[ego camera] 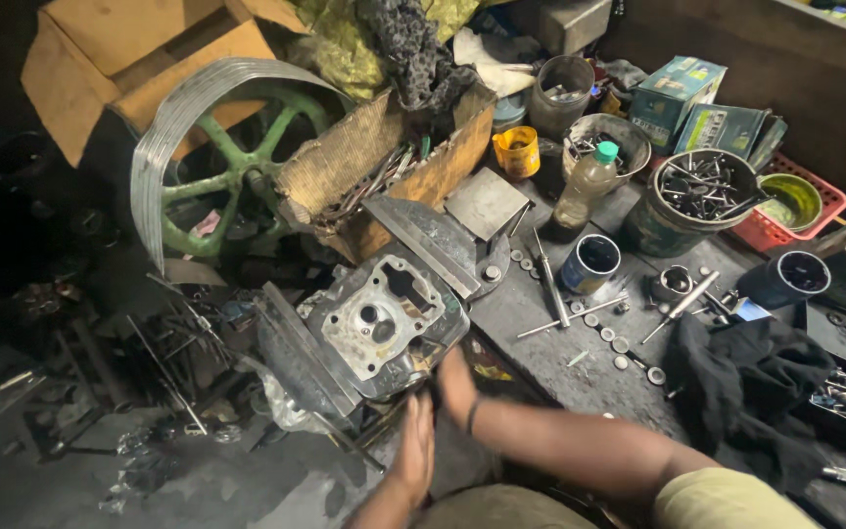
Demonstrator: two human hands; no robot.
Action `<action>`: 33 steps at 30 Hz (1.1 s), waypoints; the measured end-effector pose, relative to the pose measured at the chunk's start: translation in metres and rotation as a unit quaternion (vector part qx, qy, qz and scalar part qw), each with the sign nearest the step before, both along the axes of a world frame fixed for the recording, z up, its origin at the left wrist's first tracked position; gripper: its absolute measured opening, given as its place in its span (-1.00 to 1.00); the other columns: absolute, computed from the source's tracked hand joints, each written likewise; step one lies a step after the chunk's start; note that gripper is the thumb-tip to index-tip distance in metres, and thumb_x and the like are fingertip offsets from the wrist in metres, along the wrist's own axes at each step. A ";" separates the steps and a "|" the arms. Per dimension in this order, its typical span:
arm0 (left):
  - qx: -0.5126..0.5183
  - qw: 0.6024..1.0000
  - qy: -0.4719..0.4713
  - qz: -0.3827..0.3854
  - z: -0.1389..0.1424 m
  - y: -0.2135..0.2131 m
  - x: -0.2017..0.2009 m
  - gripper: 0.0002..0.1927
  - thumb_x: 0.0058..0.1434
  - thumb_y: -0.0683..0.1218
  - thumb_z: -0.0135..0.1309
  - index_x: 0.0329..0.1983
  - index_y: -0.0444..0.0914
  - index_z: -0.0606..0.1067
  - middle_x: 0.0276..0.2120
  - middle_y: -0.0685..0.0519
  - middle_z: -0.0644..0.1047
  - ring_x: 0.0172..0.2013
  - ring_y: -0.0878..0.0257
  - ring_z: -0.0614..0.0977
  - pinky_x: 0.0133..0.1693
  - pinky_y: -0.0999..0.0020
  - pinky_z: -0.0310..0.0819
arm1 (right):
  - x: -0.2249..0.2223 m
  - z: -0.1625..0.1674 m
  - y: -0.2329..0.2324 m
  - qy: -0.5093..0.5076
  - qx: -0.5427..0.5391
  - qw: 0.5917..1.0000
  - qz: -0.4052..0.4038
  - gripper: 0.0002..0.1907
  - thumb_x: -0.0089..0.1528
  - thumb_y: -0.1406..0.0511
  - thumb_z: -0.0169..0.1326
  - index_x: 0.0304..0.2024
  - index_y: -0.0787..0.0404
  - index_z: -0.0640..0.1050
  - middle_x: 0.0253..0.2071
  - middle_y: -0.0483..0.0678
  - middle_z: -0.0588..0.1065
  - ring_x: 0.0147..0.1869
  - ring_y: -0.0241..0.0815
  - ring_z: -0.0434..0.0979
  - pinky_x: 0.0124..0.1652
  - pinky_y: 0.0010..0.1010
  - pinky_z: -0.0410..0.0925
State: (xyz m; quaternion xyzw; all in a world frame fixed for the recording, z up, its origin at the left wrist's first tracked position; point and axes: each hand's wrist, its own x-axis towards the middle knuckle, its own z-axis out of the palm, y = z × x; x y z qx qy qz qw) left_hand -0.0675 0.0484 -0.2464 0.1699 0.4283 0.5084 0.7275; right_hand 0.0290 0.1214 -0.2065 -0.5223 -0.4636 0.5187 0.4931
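A grey metal engine cylinder head [379, 318] with ports and holes sits on dark metal plates at the edge of a grimy workbench [540, 333]. My right hand [454, 380], a dark band on its wrist, grips the head's lower right edge, its fingertips hidden under the casting. Just below and to the left, my left hand [413, 446] is held flat with straight fingers. It points up toward the head's lower edge and lies close beside the right hand. I see nothing in it.
A green spoked pulley wheel [217, 167] leans at the left behind a cardboard box [394, 167] of tools. On the bench are a blue can [589, 264], a plastic bottle [585, 186], a bucket of bolts [702, 191], loose washers, rods and a black cloth [746, 382].
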 end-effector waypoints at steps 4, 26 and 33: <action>-0.066 0.986 -0.150 0.015 0.001 0.005 0.000 -0.18 0.63 0.27 -0.34 0.54 -0.52 -0.09 0.31 -0.43 -0.42 0.34 -0.33 -0.42 0.30 -0.24 -0.46 | -0.012 0.004 -0.034 -0.013 0.026 0.999 0.040 -0.43 0.48 0.08 -0.31 0.36 0.36 0.16 0.38 0.19 0.22 0.49 0.07 0.12 0.34 -0.15 0.03; -0.064 0.998 -0.004 -0.004 0.000 -0.001 -0.001 -0.16 0.52 0.33 -0.29 0.36 -0.57 0.19 0.24 -0.45 0.26 0.23 -0.27 0.21 0.26 -0.11 0.10 | -0.009 0.005 -0.030 0.063 -0.023 0.997 0.038 -0.47 0.48 0.10 -0.32 0.27 0.37 0.34 0.14 0.35 0.35 0.13 0.35 0.27 0.11 0.02 0.19; -0.015 0.997 -0.077 -0.001 -0.007 0.010 -0.001 -0.19 0.40 0.37 -0.38 0.51 -0.25 0.17 0.43 0.15 0.29 0.38 0.38 0.28 0.32 0.45 0.06 | 0.001 -0.002 0.002 -0.037 0.012 0.999 0.009 -0.41 0.47 0.04 -0.35 0.15 0.38 0.49 0.13 0.23 0.54 0.17 0.08 0.50 0.16 -0.14 0.36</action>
